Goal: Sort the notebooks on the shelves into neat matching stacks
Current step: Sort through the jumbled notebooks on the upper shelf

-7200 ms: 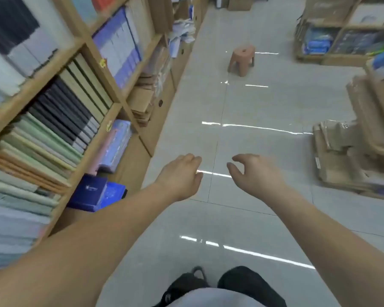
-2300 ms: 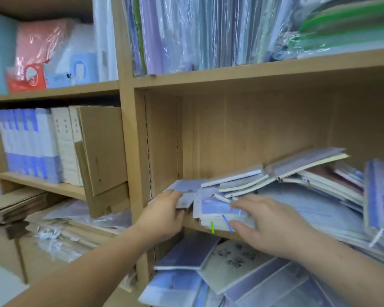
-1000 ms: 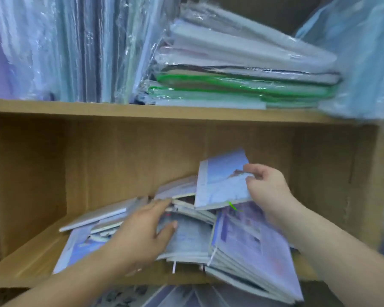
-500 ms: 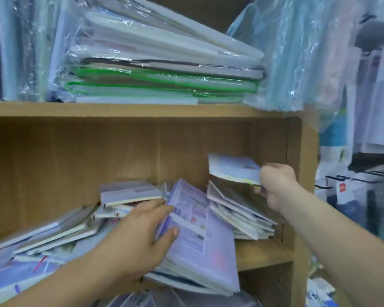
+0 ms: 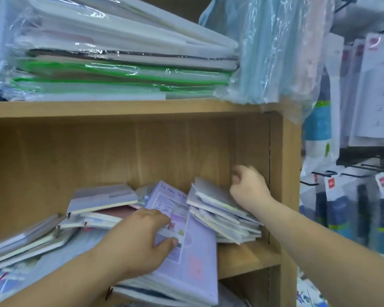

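A jumble of notebooks lies on a wooden shelf (image 5: 244, 255). My left hand (image 5: 140, 240) rests flat on a large lavender notebook (image 5: 197, 260) that tops a stack jutting over the shelf's front edge. At the right end sits a small tilted stack of grey and pale notebooks (image 5: 217, 209). My right hand (image 5: 248, 187) hovers at that stack's upper right corner, blurred, fingers curled with nothing seen in them. A grey notebook (image 5: 102, 197) and several slanting ones (image 5: 29, 238) lie to the left.
The shelf's right side panel (image 5: 275, 173) stands just beyond my right hand. Plastic-wrapped packs of books (image 5: 120, 69) and a pale blue wrapped bundle (image 5: 266, 52) fill the shelf above. Packaged goods hang on hooks (image 5: 341, 207) to the right.
My right hand has laid the pale notebook it carried onto the small right-hand stack and let go. My left hand stays on the lavender notebook.
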Tool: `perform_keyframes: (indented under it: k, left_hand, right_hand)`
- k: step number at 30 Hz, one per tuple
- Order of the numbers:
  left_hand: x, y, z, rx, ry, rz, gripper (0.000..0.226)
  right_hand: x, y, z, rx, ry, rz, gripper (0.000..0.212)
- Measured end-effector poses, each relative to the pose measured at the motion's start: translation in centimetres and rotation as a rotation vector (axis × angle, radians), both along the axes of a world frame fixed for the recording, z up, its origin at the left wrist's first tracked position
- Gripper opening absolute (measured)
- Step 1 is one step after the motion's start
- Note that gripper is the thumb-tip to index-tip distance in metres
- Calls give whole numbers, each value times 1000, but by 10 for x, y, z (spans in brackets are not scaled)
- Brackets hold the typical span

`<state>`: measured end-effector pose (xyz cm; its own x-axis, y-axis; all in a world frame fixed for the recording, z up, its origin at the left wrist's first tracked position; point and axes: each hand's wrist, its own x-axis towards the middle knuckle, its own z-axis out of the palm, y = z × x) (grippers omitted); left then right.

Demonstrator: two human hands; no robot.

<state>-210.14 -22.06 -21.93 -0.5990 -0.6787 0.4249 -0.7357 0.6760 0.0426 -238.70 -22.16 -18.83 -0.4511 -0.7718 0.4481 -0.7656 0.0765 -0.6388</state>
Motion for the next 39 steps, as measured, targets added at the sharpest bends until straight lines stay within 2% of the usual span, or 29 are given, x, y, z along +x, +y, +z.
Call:
perform_keyframes:
  k: [1, 3, 4, 6, 9, 12, 14, 17, 18, 20, 22, 23, 26, 27, 29, 31, 35, 36, 39]
  left_hand:
    - [3, 0, 0, 5, -18, -11, 80]
    - [11, 1, -2, 41, -55, -40, 79]
    - [16, 1, -3, 73, -50, -59, 80]
    - [26, 1, -6, 95, 20, -97, 77]
    - [52, 12, -16, 41, 182, -33, 64]
    - [80, 26, -23, -50, 271, 65, 47]
    - [84, 32, -21, 73, 376, 130, 32]
    - [61, 32, -16, 495, 612, 203, 33]
    - [53, 30, -15, 602, 681, 224, 31]
    - [43, 31, -9, 719, 721, 247, 27]
    - [36, 38, -4, 780, 730, 213, 24]
    - [33, 40, -4, 797, 744, 184, 21]
    - [24, 44, -10, 778, 799, 159, 13]
    - [23, 45, -14, 746, 823, 153, 11]
    - [20, 46, -17, 716, 913, 74, 12]
    - [17, 49, -15, 709, 1004, -7, 19]
    - [19, 67, -6, 635, 1098, -132, 24]
    - [24, 72, -3, 610, 1124, -153, 25]
    - [52, 92, 1, 564, 1191, -172, 28]
  right_hand:
    - [4, 4, -4, 23, 79, 97, 44]
    - [17, 14, -16, 118, 76, 405, 54]
    - [23, 16, -24, 174, 134, 472, 59]
    - [25, 13, -42, 243, 393, 387, 58]
    - [36, 13, -41, 292, 493, 218, 48]
    - [73, 18, -28, 170, 646, 180, 50]
    - [102, 23, -26, 101, 538, 336, 58]
    - [123, 30, -38, 205, 368, 477, 70]
    - [123, 33, -43, 217, 301, 523, 62]
    - [118, 41, -51, 159, 106, 610, 32]
    - [109, 51, -59, 107, 37, 619, 24]
    - [108, 57, -62, 99, 50, 601, 31]
    - [107, 68, -74, 129, 117, 476, 69]
    - [105, 70, -79, 170, 136, 389, 77]
    - [101, 79, -84, 308, 120, 206, 78]
    - [98, 87, -89, 339, -114, 183, 80]
    - [96, 95, -91, 222, -799, 251, 81]
    - [100, 98, -87, 193, -897, 306, 73]
    - [125, 108, -75, 49, -984, 354, 47]
